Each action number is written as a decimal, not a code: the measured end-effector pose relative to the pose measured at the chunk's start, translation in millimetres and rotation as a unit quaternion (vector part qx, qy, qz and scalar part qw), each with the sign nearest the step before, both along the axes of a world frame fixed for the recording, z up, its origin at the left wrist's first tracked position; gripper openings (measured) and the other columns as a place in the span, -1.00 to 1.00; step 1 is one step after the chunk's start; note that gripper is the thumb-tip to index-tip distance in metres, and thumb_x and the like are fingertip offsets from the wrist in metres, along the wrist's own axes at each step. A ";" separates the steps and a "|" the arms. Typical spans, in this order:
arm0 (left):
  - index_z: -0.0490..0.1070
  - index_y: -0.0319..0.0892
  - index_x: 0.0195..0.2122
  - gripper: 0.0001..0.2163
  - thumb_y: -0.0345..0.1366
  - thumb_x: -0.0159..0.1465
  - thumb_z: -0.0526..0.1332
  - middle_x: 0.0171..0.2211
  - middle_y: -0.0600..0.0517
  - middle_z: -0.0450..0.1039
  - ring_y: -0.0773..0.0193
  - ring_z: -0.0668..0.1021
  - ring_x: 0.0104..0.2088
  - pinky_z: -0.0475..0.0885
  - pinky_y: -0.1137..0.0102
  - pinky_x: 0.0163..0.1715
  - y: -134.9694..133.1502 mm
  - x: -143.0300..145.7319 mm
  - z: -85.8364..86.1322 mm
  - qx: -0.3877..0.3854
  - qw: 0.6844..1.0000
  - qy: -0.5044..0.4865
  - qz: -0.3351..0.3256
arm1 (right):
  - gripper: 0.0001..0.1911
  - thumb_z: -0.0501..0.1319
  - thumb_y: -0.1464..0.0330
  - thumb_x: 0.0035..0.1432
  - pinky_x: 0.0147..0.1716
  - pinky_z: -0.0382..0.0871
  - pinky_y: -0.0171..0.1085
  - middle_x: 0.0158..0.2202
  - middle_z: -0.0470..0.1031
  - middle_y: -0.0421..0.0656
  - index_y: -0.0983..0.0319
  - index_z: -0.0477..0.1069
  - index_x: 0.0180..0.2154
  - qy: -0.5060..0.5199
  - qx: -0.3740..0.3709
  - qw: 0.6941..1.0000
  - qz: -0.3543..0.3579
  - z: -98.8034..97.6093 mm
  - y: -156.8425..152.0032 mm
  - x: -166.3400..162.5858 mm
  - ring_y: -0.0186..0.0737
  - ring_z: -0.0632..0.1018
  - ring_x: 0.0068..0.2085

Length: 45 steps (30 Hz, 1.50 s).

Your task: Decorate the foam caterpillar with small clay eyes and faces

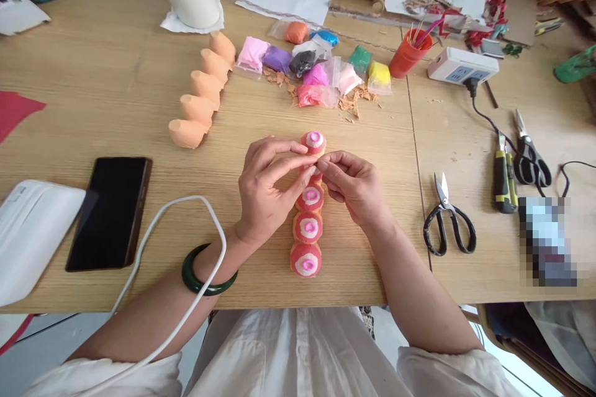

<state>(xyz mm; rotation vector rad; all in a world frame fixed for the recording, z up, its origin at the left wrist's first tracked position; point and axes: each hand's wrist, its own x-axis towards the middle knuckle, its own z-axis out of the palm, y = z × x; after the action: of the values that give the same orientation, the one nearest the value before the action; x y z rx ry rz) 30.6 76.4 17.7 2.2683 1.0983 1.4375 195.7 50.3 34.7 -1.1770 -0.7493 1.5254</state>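
A strip of egg-carton cups (308,226) lies lengthwise in front of me, its domes covered in red with white patches and small pink rings on top. Over its second dome from the far end, my left hand (272,180) pinches thumb and forefinger together. From the other side my right hand (351,183) also pinches, its fingertips meeting those of the left. Whatever sits between the fingertips is too small and covered to make out. Behind the hands are bags of coloured modelling clay, among them a pink bag (252,54) and a yellow bag (379,74).
An uncoated egg-carton strip (201,94) stands at the back left. To the left lie a phone (110,214) and a white cable (161,214) crossing my forearm. Scissors (447,217), a box cutter (505,177) and a power strip (462,66) are on the right, near a red cup (406,57).
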 end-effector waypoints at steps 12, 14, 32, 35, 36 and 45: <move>0.65 0.03 -0.15 -0.91 -0.31 0.41 0.34 -0.17 0.05 0.67 0.17 0.64 -0.03 0.57 0.12 0.13 -0.1 1.4 0.4 0.000 1.000 0.021 0.020 | -0.50 0.61 0.05 -0.16 -0.65 -0.12 -0.40 -0.61 0.24 -0.39 0.24 0.49 -0.40 0.035 -0.021 0.999 0.009 0.1 1.9 1.6 -0.53 0.10 -0.59; 0.65 0.04 -0.15 -0.89 -0.33 0.41 0.34 -0.19 0.06 0.67 0.17 0.63 -0.04 0.56 0.13 0.12 -0.2 1.2 0.2 0.003 1.000 0.013 0.015 | -0.50 0.62 0.06 -0.17 -0.65 -0.12 -0.40 -0.60 0.28 -0.37 0.25 0.50 -0.40 0.036 -0.020 0.999 0.007 -0.4 2.0 1.5 -0.54 0.10 -0.59; 0.66 0.04 -0.20 -0.89 -0.31 0.41 0.33 -0.22 0.06 0.69 0.12 0.64 -0.04 0.58 0.08 0.10 0.4 -0.8 0.4 0.005 0.998 0.052 0.030 | -0.51 0.61 0.03 -0.13 -0.64 -0.11 -0.37 -0.61 0.27 -0.37 0.23 0.51 -0.39 -0.001 -0.004 1.000 0.013 -1.6 1.2 1.8 -0.50 0.11 -0.59; 0.66 0.03 -0.21 -0.89 -0.31 0.41 0.32 -0.23 0.06 0.69 0.11 0.64 -0.05 0.57 0.08 0.10 0.2 -1.1 1.0 0.000 0.998 0.054 0.033 | -0.52 0.59 0.03 -0.09 -0.63 -0.12 -0.37 -0.61 0.24 -0.37 0.23 0.51 -0.39 -0.003 -0.006 1.000 0.015 -1.1 1.0 1.7 -0.50 0.11 -0.58; 0.66 0.03 -0.21 -0.89 -0.31 0.41 0.32 -0.23 0.06 0.69 0.12 0.64 -0.05 0.57 0.08 0.10 0.3 -1.1 1.0 -0.002 0.998 0.050 0.031 | -0.52 0.58 0.02 -0.07 -0.63 -0.12 -0.37 -0.61 0.23 -0.37 0.23 0.51 -0.39 -0.003 -0.007 1.000 0.014 -0.9 0.9 1.7 -0.50 0.11 -0.58; 0.66 0.01 -0.14 -0.86 -0.32 0.44 0.28 -0.17 0.05 0.68 0.17 0.64 -0.07 0.57 0.15 0.06 -0.8 0.3 2.5 -0.011 0.999 0.031 0.024 | -0.51 0.60 0.01 -0.12 -0.64 -0.11 -0.37 -0.59 0.28 -0.36 0.23 0.52 -0.38 -0.015 -0.001 1.000 -0.005 -0.6 0.4 1.4 -0.51 0.12 -0.58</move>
<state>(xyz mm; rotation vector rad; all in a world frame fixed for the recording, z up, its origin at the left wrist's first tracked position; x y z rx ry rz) 30.9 75.6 20.1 2.3007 1.1906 1.3728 197.1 50.7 34.0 -1.2058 -0.7603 1.5040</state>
